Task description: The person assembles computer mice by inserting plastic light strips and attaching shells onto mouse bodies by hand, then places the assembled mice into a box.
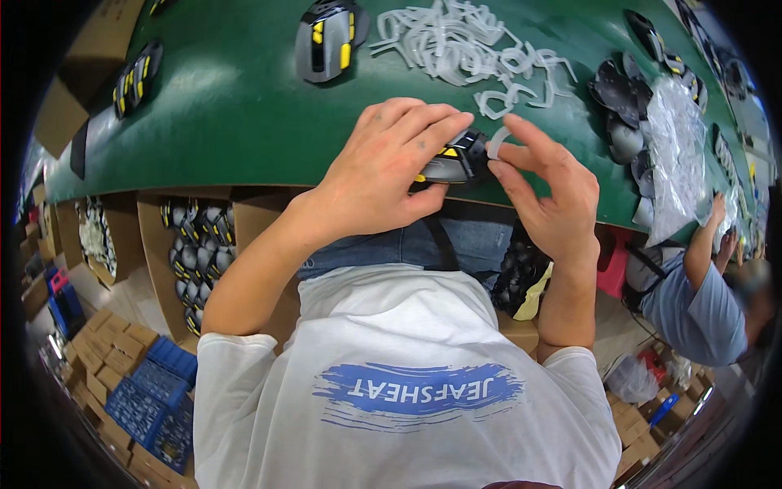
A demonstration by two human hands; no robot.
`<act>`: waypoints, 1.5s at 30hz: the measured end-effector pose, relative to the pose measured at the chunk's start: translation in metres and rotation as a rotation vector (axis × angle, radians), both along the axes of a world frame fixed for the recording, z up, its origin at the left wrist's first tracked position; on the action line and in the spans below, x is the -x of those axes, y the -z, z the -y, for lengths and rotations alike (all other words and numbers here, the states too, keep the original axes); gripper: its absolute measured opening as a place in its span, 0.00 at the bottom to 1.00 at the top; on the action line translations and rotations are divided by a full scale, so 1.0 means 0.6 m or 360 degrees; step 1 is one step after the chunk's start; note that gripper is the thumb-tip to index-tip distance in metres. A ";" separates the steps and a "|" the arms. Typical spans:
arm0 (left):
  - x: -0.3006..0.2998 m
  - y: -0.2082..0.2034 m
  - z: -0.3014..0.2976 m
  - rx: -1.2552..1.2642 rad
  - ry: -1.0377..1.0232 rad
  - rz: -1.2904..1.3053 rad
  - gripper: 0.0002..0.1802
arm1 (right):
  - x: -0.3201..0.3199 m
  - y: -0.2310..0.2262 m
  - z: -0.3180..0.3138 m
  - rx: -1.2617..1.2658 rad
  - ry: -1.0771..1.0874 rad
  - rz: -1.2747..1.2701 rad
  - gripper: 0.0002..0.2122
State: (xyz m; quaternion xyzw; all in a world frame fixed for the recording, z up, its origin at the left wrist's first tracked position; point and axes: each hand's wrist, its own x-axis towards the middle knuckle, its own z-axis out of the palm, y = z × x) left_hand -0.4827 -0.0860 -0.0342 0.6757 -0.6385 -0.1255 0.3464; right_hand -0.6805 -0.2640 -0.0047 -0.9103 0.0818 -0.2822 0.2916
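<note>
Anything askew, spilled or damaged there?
Nothing stands out as damaged or spilled. The translucent plastic pieces lie in a loose, tangled heap on the green table, a few straggling toward the right hand: untidy, but not clearly wrong.

Your left hand (391,163) covers much of the black-grey-yellow shell (446,169) | your left forearm (257,273) hides part of the open carton (155,236) | top edge cuts the upper-left yellow-marked piece (160,6) | blue crates' (173,356) contents too small to tell
</note>
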 end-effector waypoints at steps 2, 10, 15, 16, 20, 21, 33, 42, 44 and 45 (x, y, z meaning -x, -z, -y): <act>0.003 0.003 0.001 0.0016 -0.0014 -0.0010 0.49 | 0.004 0.002 -0.005 -0.0122 0.0010 -0.0083 0.22; 0.001 0.004 0.001 0.0028 -0.0012 -0.0008 0.49 | -0.013 -0.006 0.003 0.0080 -0.0048 -0.0112 0.12; -0.001 0.004 0.002 0.0026 -0.0018 -0.0005 0.50 | -0.010 -0.008 0.002 0.0397 -0.0028 -0.0157 0.13; 0.000 0.004 0.001 0.0026 -0.0015 0.0006 0.50 | -0.007 0.003 0.000 0.0294 -0.0045 -0.0107 0.13; 0.001 0.004 0.003 0.0041 -0.0020 -0.0018 0.49 | -0.013 0.026 -0.013 0.0082 -0.0073 0.0181 0.14; 0.002 0.005 0.002 0.0054 -0.0018 -0.0023 0.48 | -0.021 0.031 -0.017 0.0122 -0.0120 0.0187 0.14; 0.000 0.009 0.001 0.0083 -0.0022 -0.0072 0.46 | -0.014 0.041 -0.022 0.0048 -0.0119 0.0189 0.18; 0.000 0.010 0.003 0.0122 -0.0022 -0.0038 0.42 | 0.009 0.059 -0.031 0.0260 -0.0143 0.0240 0.19; 0.000 0.010 0.003 0.0128 -0.0036 -0.0040 0.42 | 0.005 0.054 -0.036 0.0243 -0.0057 0.0182 0.18; 0.000 0.010 0.003 0.0118 -0.0036 -0.0030 0.43 | 0.005 0.052 -0.033 0.0241 -0.0058 0.0177 0.18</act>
